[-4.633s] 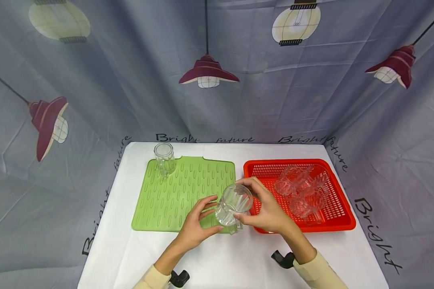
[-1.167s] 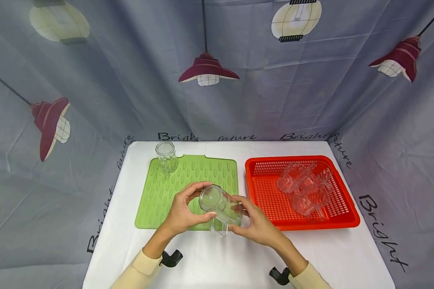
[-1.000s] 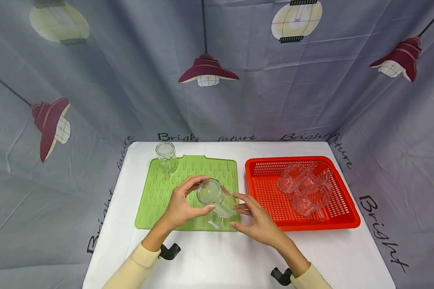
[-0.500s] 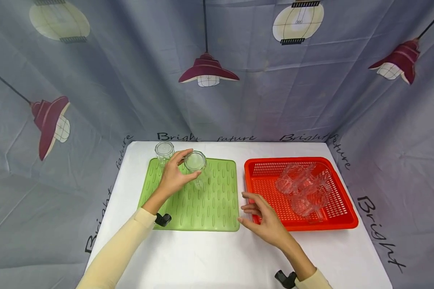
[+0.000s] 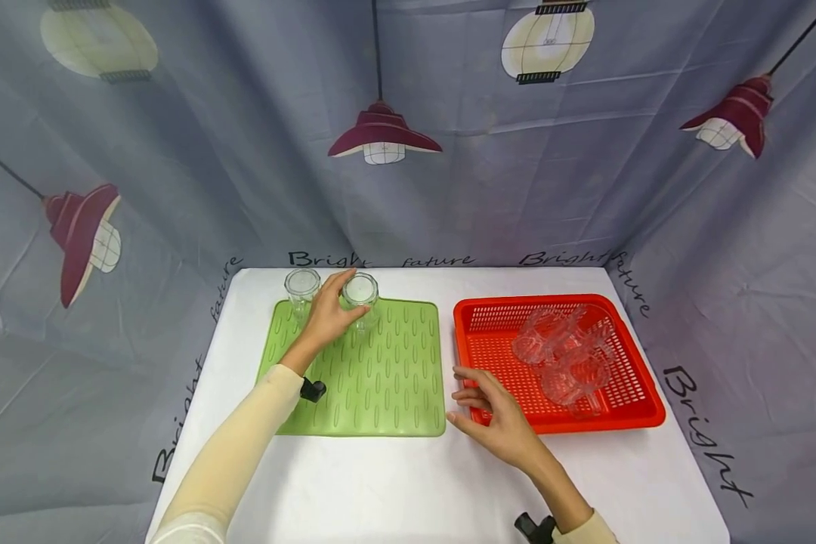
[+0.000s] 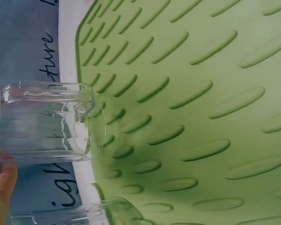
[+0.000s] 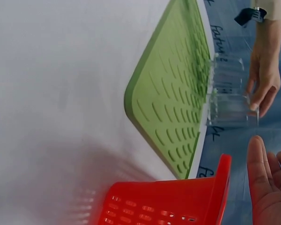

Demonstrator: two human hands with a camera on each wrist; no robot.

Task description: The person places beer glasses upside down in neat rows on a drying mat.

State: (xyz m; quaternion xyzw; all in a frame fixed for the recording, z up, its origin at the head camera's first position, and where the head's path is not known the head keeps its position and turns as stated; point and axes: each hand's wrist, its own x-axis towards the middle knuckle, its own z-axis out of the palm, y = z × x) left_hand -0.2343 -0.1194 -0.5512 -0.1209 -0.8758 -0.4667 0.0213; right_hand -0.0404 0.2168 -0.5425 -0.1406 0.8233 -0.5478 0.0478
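Across the green mat (image 5: pixel 387 378) it goes: since a second ago the glass mug (image 5: pixel 363 287) has been carried from the near side to the far edge, and it is now being held just beside the first mug (image 5: pixel 302 284), which is left standing in its place. It is gripped by the left hand (image 5: pixel 328 312) alone, with thumb and fingers parted only by the mug's width and closed about its upper end. Base up, it is held with its mouth turned down toward the mat; whether the rim is touching the green surface cannot be told.

Over to the right, the mug has been let go by the right hand (image 5: pixel 499 419), and nothing is gripped there now: the fingers are loosely spread and gently bent, the thumb well apart from them. That hand is held by the near left corner of the red basket (image 5: pixel 559 301); contact with the rim cannot be made out.

Inside the basket, toward its right side, several clear mugs (image 5: pixel 574 370) are clustered, overlapped in view. Mat and basket are set side by side on the white desk (image 5: pixel 381 483), backed by a grey curtain (image 5: pixel 449 204) printed with lamps.
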